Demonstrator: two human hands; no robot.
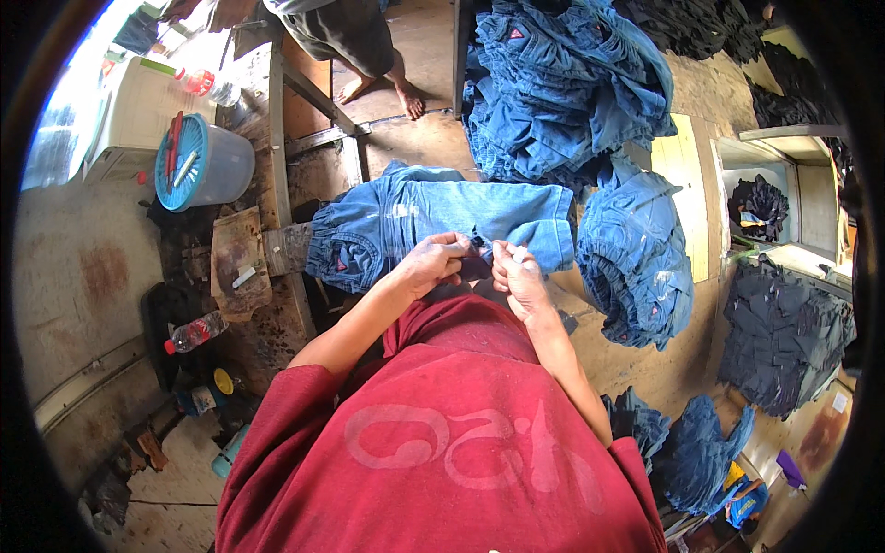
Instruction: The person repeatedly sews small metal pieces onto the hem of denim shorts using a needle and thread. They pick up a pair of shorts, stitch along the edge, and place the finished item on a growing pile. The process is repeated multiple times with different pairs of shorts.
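My left hand (pixel 433 262) and my right hand (pixel 520 280) are close together in front of my body, fingertips pinched. Between them is a small dark piece (pixel 477 243) that looks like cloth; its exact kind is too small to make out. Just beyond my hands, a pair of blue denim trousers (pixel 461 205) lies stretched sideways over a narrow support. Its gathered elastic waist, with a small red patch, is at the left end, and a straight hem at the right.
More blue denim garments (pixel 682 276) hang in a bundle at right, below a tall denim pile (pixel 562 92). Black garments (pixel 784 332) are stacked farther right. At left are a lidded bucket (pixel 217 166) and a plastic bottle (pixel 198 332). Another person's bare feet (pixel 410 100) show at the top.
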